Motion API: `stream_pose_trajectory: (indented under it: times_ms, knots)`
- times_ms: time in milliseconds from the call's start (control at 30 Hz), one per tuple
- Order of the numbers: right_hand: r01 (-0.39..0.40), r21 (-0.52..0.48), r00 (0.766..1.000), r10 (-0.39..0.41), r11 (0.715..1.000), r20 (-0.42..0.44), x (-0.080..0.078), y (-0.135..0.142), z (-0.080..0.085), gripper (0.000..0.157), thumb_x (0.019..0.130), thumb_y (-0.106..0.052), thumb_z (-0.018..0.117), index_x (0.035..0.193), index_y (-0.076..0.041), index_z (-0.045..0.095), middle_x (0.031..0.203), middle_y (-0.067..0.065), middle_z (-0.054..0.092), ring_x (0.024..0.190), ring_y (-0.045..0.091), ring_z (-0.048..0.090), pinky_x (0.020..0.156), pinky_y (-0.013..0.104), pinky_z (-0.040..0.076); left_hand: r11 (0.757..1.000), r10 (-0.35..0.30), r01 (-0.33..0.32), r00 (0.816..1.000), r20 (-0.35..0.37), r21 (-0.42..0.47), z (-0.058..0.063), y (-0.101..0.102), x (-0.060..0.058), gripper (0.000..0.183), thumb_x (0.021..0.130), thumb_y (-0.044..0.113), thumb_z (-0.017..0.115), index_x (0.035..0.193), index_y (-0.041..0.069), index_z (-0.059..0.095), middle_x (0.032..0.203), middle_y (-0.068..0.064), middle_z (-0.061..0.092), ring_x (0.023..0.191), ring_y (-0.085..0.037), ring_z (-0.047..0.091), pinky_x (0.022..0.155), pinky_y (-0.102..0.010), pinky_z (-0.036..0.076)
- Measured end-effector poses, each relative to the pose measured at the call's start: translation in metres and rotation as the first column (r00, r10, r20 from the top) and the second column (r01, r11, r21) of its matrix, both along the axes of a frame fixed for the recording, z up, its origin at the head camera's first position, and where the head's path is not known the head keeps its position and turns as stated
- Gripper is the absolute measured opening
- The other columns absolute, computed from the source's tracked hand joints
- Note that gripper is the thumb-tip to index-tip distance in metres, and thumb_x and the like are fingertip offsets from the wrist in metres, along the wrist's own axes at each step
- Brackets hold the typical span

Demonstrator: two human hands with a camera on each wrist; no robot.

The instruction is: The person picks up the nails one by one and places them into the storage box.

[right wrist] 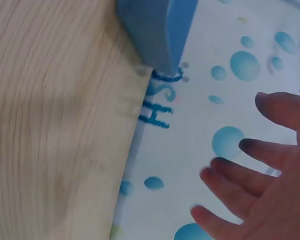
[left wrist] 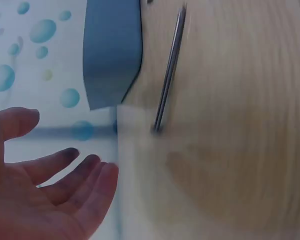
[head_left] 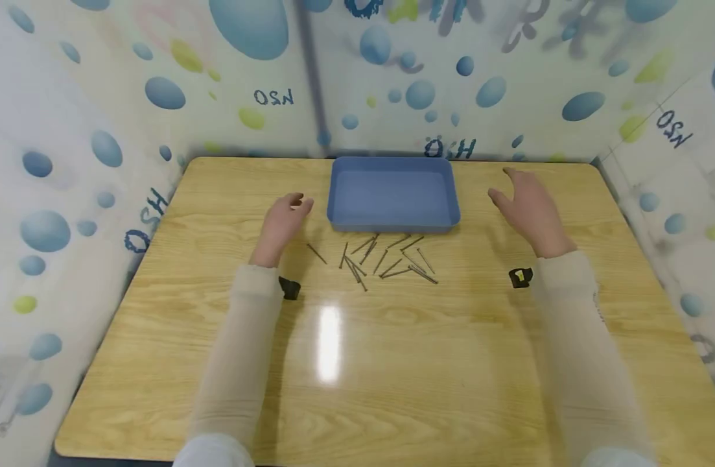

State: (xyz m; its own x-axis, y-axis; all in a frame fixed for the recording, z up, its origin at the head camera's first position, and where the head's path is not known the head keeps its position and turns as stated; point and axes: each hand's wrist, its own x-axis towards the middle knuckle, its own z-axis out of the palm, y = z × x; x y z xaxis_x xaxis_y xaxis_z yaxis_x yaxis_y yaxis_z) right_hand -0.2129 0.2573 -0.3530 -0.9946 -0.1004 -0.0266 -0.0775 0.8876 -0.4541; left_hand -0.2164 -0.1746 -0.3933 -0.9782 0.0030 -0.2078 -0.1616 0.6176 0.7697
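Note:
My left hand (head_left: 282,227) hovers left of a blue tray (head_left: 395,227), its fingers loosely bent and holding nothing. Close to that hand, a single nail (head_left: 317,253) lies apart from the others. Several more long thin nails (head_left: 422,275) are scattered on the table in front of the tray, some crossing each other. On the tray's other side, my right hand (head_left: 535,211) is held with thumb and fingers spread, grasping nothing. The left wrist view shows the lone nail (left wrist: 170,70) beside the tray's corner. In the right wrist view, spread fingers appear away from the tray (right wrist: 150,30).
The wooden table (head_left: 404,389) backs onto a wall (head_left: 345,78) patterned with blue and green dots. A small black object (head_left: 290,288) sits at the left wrist and another black piece (head_left: 520,277) at the right wrist. Light reflects off the table's middle.

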Motion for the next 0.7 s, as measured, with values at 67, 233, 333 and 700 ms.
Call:
stream_pose_trajectory:
  times_ms: [67, 233, 333, 700]
  knots:
    - [-0.013, -0.047, 1.0, 0.014, 0.999, 0.011, 0.007, -0.006, -0.003, 0.067, 0.092, -0.046, 0.036, 0.143, -0.007, 0.017, 0.139, 0.023, 0.029, 0.122, 0.041, 0.03, 0.093, 0.057, 0.025, 0.994, 0.008, -0.011, 1.0, 0.027, 0.107, -0.007, 0.006, 0.002, 0.063, 0.09, 0.048, 0.042, 0.141, 0.013, 0.029, 0.139, -0.008, 0.033, 0.123, -0.026, 0.034, 0.094, -0.044, 0.033]
    - [-0.047, -0.126, 0.999, 0.047, 0.991, -0.004, 0.022, -0.024, -0.016, 0.06, 0.091, -0.047, 0.04, 0.141, -0.014, 0.03, 0.125, 0.014, 0.05, 0.109, 0.033, 0.049, 0.086, 0.052, 0.036, 0.957, -0.004, -0.021, 0.996, 0.087, 0.289, -0.02, 0.013, 0.003, 0.067, 0.089, 0.048, 0.045, 0.143, 0.018, 0.022, 0.145, -0.004, 0.024, 0.13, -0.021, 0.024, 0.101, -0.042, 0.025]
    - [-0.055, -0.168, 0.998, 0.058, 0.984, 0.015, 0.028, -0.035, -0.024, 0.061, 0.089, -0.049, 0.042, 0.139, -0.014, 0.034, 0.121, 0.012, 0.054, 0.106, 0.03, 0.051, 0.085, 0.051, 0.037, 0.933, -0.012, -0.022, 0.996, 0.093, 0.359, -0.026, 0.013, 0.004, 0.071, 0.086, 0.052, 0.047, 0.144, 0.019, 0.021, 0.145, 0.0, 0.024, 0.131, -0.018, 0.023, 0.103, -0.039, 0.021]
    - [-0.091, -0.227, 0.984, 0.122, 0.97, 0.126, 0.031, -0.06, -0.039, 0.06, 0.09, -0.042, 0.048, 0.138, -0.009, 0.033, 0.128, 0.014, 0.045, 0.103, 0.029, 0.053, 0.079, 0.047, 0.042, 0.906, 0.05, -0.071, 0.997, 0.061, 0.418, -0.036, 0.026, 0.004, 0.06, 0.091, 0.038, 0.048, 0.142, 0.016, 0.026, 0.14, -0.001, 0.033, 0.128, -0.018, 0.028, 0.102, -0.039, 0.023]
